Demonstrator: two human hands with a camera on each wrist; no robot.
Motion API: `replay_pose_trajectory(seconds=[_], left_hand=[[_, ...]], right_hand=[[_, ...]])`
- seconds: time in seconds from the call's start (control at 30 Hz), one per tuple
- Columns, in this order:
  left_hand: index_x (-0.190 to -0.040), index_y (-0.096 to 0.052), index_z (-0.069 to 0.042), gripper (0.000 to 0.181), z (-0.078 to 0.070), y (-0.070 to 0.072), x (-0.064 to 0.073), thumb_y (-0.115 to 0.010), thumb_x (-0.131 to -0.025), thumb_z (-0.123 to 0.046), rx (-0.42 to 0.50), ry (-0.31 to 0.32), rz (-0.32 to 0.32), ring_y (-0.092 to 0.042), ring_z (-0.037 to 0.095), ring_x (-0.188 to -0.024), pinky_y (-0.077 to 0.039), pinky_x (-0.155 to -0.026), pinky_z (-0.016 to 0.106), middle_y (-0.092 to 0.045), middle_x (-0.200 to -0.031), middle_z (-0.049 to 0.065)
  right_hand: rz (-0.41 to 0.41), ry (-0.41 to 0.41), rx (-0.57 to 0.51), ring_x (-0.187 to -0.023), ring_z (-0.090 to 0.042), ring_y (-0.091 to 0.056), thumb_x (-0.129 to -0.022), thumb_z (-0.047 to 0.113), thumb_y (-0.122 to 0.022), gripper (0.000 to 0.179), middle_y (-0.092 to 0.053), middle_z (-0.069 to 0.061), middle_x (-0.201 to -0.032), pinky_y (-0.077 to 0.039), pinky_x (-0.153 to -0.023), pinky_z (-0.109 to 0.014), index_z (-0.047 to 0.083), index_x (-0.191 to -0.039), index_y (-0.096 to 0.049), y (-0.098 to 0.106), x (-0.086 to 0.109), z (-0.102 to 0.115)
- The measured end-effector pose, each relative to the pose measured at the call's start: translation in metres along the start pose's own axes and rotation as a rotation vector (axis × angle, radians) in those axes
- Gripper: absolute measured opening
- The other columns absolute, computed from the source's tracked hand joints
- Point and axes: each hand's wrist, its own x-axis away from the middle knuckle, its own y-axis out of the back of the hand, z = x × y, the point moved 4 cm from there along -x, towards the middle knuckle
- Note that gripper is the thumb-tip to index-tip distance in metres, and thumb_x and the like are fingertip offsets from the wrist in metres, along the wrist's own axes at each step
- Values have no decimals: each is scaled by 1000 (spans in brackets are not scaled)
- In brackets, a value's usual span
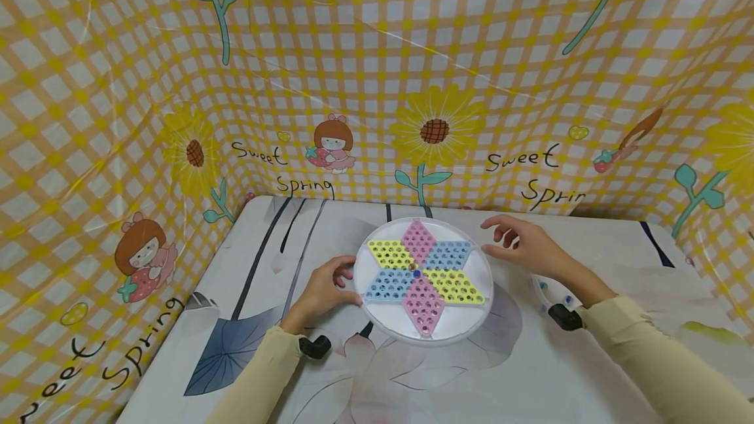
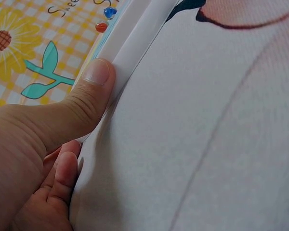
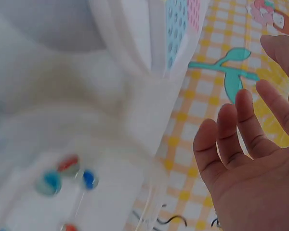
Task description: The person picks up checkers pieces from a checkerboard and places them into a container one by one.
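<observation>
A round white Chinese checkers board (image 1: pixel 377 319) lies on the table, its six-pointed star coloured pink, yellow and blue. An orange-red marble (image 2: pixel 101 27) and a blue marble (image 1: pixel 417 274) sit near its centre. My left hand (image 1: pixel 323 288) grips the board's left rim, the thumb (image 2: pixel 97 74) on the edge and the other fingers curled by the side. Beyond the right rim my right hand (image 1: pixel 521 247) hovers with fingers spread and loosely bent, holding nothing. Beneath the right wrist stands a clear container (image 3: pixel 156 187) with several marbles (image 3: pixel 90 179), partly hidden in the head view.
A white table (image 1: pixel 330 385) with a printed flower pattern carries everything. Yellow checked cloth (image 1: pixel 365 64) walls in the back and both sides, close behind the board. Black wrist cameras (image 1: pixel 315 347) are worn on both arms.
</observation>
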Motion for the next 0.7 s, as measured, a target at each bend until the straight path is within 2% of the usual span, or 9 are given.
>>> replay_pose_trajectory(seconds=[0.13, 0.4, 0.7], left_hand=[[-143, -58, -11, 87, 0, 0, 0, -98, -66, -15, 3, -2, 0, -57, 17, -87, -50, -77, 31, -68, -105, 3], [-143, -58, -11, 86, 2, 0, 0, -98, -66, -15, 13, -9, 4, -58, 17, -86, -51, -78, 31, -68, -105, 3], [-143, -58, -12, 86, 2, 0, 0, -98, -67, -16, 4, -12, 3, -58, 16, -87, -51, -79, 32, -67, -105, 3]], right_hand=[[42, -6, -22, -86, -22, -60, -90, 25, -81, 46, -63, -11, -102, -53, -73, -29, 11, -130, -62, -11, -8, 6], [110, 41, -91, -91, -23, -62, -91, 22, -81, 49, -64, -14, -106, -55, -76, -30, 10, -133, -59, -32, -17, 19], [129, 95, -107, -90, -23, -63, -90, 17, -81, 48, -65, -14, -105, -55, -73, -30, 10, -132, -59, -50, -24, 27]])
